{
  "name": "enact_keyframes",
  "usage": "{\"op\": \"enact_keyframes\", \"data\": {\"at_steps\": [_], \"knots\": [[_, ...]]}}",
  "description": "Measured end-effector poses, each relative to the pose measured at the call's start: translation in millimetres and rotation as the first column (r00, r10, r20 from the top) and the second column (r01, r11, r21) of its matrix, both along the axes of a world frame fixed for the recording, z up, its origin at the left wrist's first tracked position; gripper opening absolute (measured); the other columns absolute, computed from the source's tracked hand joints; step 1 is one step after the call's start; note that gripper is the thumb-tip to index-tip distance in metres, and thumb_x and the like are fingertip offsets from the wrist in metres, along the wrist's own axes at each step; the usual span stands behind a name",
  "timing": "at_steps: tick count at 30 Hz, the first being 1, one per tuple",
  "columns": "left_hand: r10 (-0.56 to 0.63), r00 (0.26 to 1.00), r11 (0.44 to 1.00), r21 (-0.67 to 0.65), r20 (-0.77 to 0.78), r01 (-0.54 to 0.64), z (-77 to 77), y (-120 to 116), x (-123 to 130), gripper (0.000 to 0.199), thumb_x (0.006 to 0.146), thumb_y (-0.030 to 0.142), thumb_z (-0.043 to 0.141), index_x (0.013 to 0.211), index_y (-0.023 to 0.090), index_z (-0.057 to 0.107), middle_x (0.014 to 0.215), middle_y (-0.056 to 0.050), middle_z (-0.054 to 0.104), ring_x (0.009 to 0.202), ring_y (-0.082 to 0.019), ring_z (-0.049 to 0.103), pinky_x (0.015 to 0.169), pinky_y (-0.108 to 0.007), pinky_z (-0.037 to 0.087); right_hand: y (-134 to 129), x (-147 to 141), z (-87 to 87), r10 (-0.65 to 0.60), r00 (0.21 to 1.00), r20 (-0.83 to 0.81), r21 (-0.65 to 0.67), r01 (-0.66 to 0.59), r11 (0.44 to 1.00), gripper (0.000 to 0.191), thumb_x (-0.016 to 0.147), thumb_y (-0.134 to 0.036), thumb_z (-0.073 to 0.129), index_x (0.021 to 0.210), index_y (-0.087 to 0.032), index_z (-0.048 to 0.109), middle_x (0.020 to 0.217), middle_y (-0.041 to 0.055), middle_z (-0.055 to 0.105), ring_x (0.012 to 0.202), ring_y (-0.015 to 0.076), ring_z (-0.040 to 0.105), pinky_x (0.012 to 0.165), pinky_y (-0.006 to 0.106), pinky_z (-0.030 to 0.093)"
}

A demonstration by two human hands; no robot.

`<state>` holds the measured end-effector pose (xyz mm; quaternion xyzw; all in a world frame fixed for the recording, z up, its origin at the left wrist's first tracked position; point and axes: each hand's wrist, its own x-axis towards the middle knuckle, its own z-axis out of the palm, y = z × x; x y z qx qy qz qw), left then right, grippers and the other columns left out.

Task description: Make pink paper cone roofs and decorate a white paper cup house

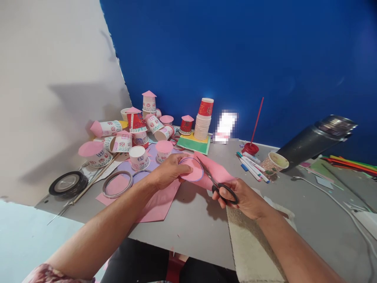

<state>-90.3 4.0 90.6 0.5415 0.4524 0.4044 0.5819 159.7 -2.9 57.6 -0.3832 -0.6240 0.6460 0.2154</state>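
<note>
Pinched in my left hand (169, 171) is a sheet of pink paper (218, 167) with a circle drawn on it in blue. My right hand (231, 196) grips black-handled scissors (216, 184), their blades at the paper just right of the circle's outline. Part of the sheet bends away behind the blades. Below my left forearm lie more pink paper (159, 204) and a pale tape ring (118, 184). A white paper cup (139, 158) with a drawn window stands just beyond my left hand.
Several decorated cups with pink cone tops (149, 100) crowd the back left. A cup stack (203, 124) stands at the back wall. Black tape (68, 184) lies left. Markers (253, 167), a patterned cup (273, 163) and a leaning dark flask (315, 137) are right, near a white cable (332, 196).
</note>
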Motion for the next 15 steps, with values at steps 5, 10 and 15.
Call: {"op": "enact_keyframes", "data": {"at_steps": [5, 10, 15], "knots": [[-0.004, 1.000, 1.000, -0.022, -0.013, 0.004, -2.9, 0.4, -0.3, 0.009, 0.065, 0.021, 0.064, 0.069, 0.015, 0.059, 0.062, 0.003, 0.051, 0.054, -0.009, 0.044, 0.048, -0.022, 0.034, 0.4, -0.4, -1.6, -0.005, 1.000, 0.017, 0.001, 0.005, 1.000, 0.057, 0.075, -0.068, 0.070, 0.080, -0.011, 0.073, 0.059, 0.0052, 0.062, 0.051, 0.0094, 0.044, 0.045, 0.024, 0.021], [-0.043, 0.999, 0.999, -0.011, -0.027, 0.043, -0.8, -0.3, 0.1, 0.009, 0.065, 0.020, 0.064, 0.066, 0.016, 0.055, 0.060, 0.004, 0.048, 0.053, -0.008, 0.042, 0.048, -0.021, 0.033, -0.3, -1.0, 0.6, -0.023, 0.998, 0.058, 0.013, 0.022, 1.000, 0.057, 0.075, -0.068, 0.070, 0.081, -0.012, 0.074, 0.059, 0.0053, 0.063, 0.053, 0.0108, 0.046, 0.045, 0.023, 0.022], [-0.061, 0.998, 0.998, -0.029, -0.023, 0.061, 0.3, -1.2, 0.6, 0.009, 0.064, 0.019, 0.063, 0.065, 0.016, 0.054, 0.058, 0.004, 0.046, 0.051, -0.008, 0.040, 0.047, -0.022, 0.031, -0.9, -2.4, 4.1, -0.032, 0.997, 0.066, 0.009, 0.031, 0.999, 0.056, 0.073, -0.068, 0.071, 0.076, -0.012, 0.073, 0.056, 0.0043, 0.061, 0.052, 0.0104, 0.043, 0.045, 0.024, 0.021]]}}
